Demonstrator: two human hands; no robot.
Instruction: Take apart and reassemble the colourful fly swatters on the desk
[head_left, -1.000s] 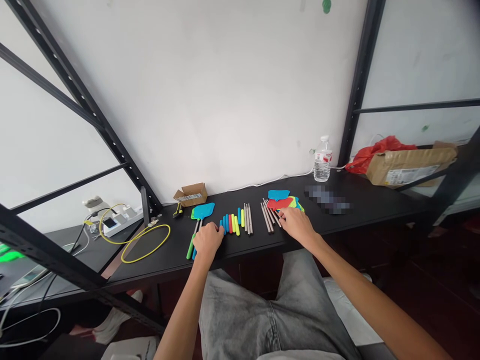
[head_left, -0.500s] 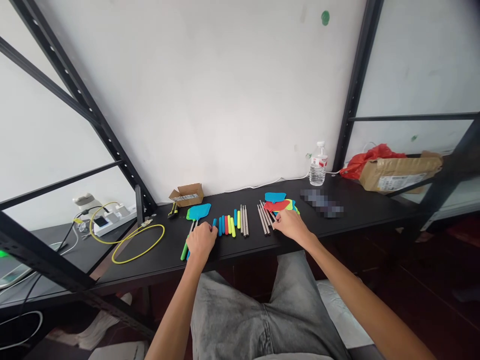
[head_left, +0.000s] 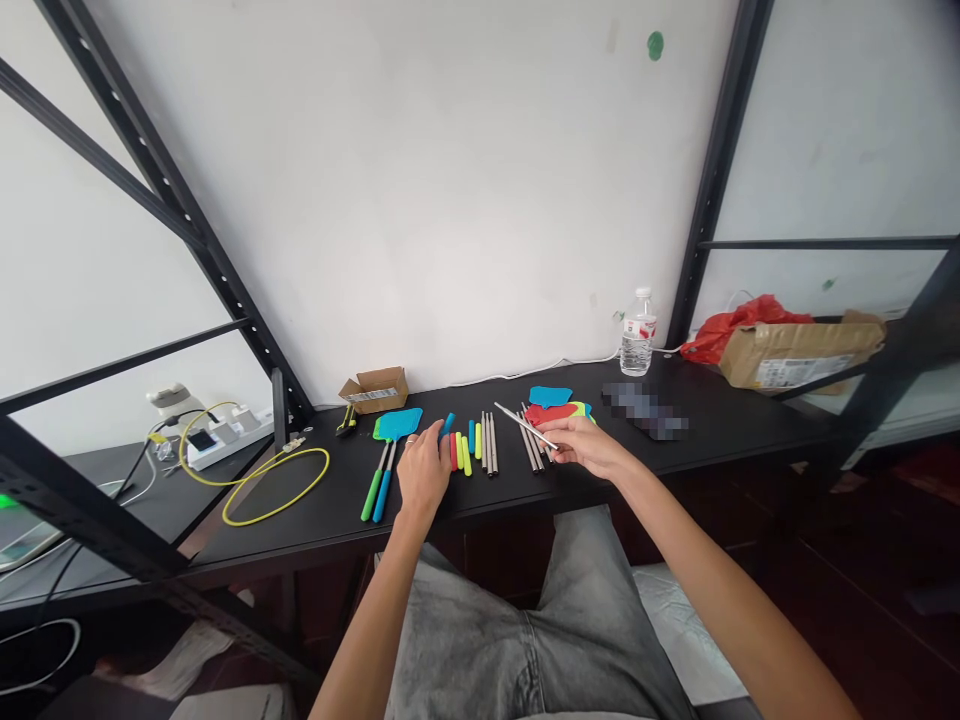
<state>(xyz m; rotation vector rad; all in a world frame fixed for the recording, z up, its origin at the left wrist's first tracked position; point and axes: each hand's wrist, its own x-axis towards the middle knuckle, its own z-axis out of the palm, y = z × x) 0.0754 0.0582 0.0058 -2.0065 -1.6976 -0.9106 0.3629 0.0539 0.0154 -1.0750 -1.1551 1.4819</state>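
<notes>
At the black bench (head_left: 330, 500), 12 o'clock from the knees: right hand (head_left: 589, 447) grips a thin metal rod (head_left: 525, 425) above the other rods (head_left: 531, 443); left hand (head_left: 424, 470) curled against a tilted blue tube (head_left: 448, 425), grip unclear.

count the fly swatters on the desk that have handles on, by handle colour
green-handled fly swatter: 1
blue-handled fly swatter: 1
total: 2

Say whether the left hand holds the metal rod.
No, the metal rod is held in the right hand, apart from the left hand.
</notes>
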